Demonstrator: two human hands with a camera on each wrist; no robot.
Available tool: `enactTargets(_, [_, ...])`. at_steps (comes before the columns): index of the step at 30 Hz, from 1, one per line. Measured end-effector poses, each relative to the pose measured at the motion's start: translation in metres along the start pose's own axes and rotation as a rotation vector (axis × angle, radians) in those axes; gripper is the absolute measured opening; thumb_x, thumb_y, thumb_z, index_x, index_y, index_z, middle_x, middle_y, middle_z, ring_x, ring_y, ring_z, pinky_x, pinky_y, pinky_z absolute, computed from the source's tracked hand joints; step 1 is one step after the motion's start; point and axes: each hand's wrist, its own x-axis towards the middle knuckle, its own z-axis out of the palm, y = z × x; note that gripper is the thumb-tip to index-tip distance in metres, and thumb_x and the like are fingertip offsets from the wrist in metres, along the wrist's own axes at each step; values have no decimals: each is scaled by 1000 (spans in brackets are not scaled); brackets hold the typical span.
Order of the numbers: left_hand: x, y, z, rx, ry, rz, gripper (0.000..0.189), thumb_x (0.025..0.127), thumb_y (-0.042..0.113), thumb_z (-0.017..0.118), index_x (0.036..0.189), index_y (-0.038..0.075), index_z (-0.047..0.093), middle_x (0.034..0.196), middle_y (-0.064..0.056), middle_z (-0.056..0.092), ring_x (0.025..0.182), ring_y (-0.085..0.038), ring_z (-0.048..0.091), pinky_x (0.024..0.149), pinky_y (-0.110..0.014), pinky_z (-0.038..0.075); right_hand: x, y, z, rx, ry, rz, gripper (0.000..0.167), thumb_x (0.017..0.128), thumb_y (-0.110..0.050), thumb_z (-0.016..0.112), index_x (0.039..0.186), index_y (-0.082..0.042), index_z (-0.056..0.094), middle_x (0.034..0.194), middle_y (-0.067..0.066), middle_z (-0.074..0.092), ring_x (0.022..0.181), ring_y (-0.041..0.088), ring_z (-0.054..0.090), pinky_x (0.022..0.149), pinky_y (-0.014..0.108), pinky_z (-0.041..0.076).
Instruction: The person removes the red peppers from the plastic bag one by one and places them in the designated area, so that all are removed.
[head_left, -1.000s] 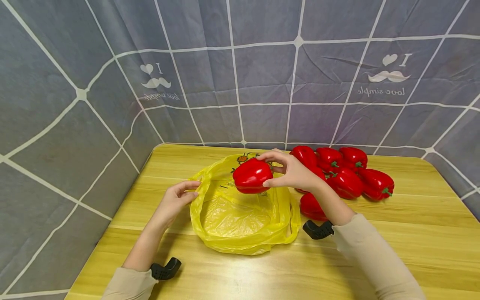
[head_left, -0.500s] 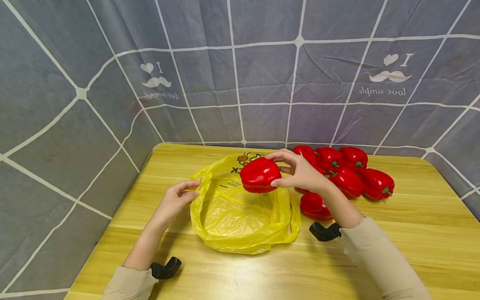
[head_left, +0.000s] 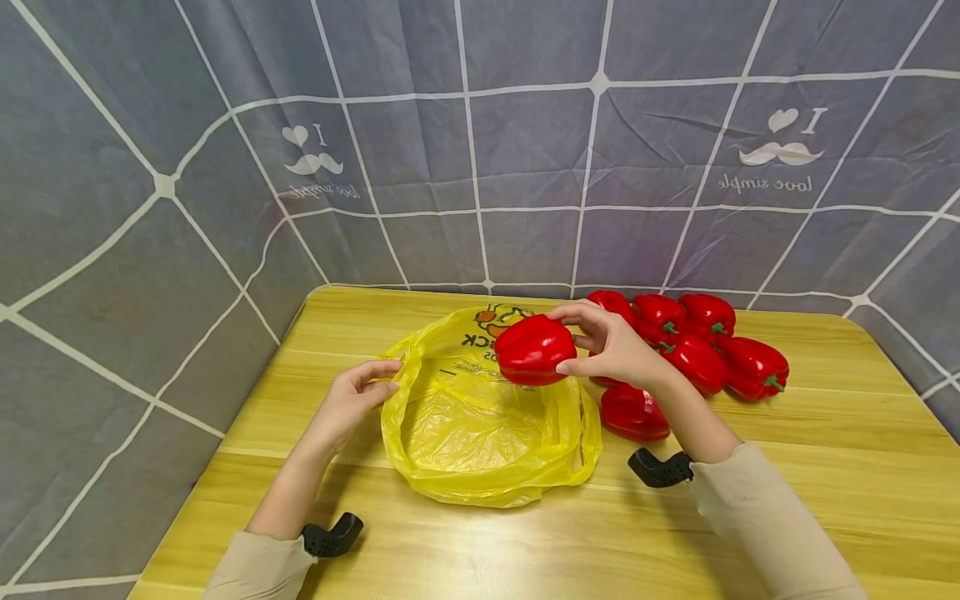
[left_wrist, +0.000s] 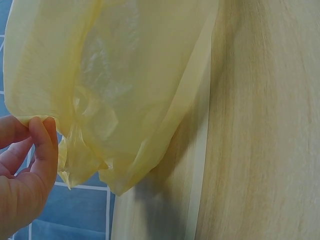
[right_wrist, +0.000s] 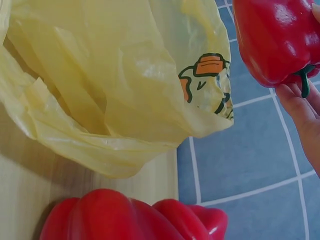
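A yellow plastic bag lies on the table with its mouth spread wide. My left hand pinches the bag's left rim between thumb and fingers, which the left wrist view also shows at the bag's edge. Over the right part of the bag's opening, my right hand holds a red bell pepper by its stem end. In the right wrist view this pepper is off to the side of the bag, its green stem pointing down.
Several red bell peppers lie in a group on the wooden table, right of the bag. One pepper sits nearer, beside the bag's right handle. A grey cloth with white lines hangs behind and at the left.
My right hand has shifted right with the bell pepper, baring more of the bag's print. My left hand and the bag have stayed in place.
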Motion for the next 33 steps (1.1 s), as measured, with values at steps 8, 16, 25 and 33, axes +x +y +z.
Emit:
enactTargets(8, [0, 1, 0, 11, -2, -5, 37, 91, 3, 56, 126, -9, 50, 121, -24, 51, 87, -9, 57, 79, -20, 48, -5, -1, -5, -12, 42, 37, 55, 75, 3, 72, 125, 0, 50, 123, 11, 49, 104, 24, 57, 82, 39, 51])
enactTargets(16, [-1, 1, -1, 13, 0, -3, 37, 91, 3, 56, 125, -9, 50, 121, -25, 51, 87, -9, 57, 78, -20, 48, -14, 0, -13, 2, 62, 42, 55, 78, 2, 70, 127, 1, 47, 126, 9, 48, 106, 22, 55, 79, 36, 52])
enactTargets(25, [-1, 0, 0, 14, 5, -1, 37, 91, 2, 56, 125, -10, 50, 121, -25, 51, 85, -9, 57, 78, -19, 48, -26, 1, -23, -6, 81, 29, 53, 78, 4, 69, 126, 0, 48, 128, 8, 45, 105, 22, 54, 82, 32, 51])
enactTargets(33, [-2, 1, 0, 12, 8, -4, 37, 90, 2, 56, 125, -10, 50, 121, -25, 51, 87, -9, 57, 79, -19, 48, -39, 1, -32, -11, 122, 73, 53, 79, 4, 67, 128, -5, 47, 127, 5, 47, 103, 19, 56, 80, 31, 52])
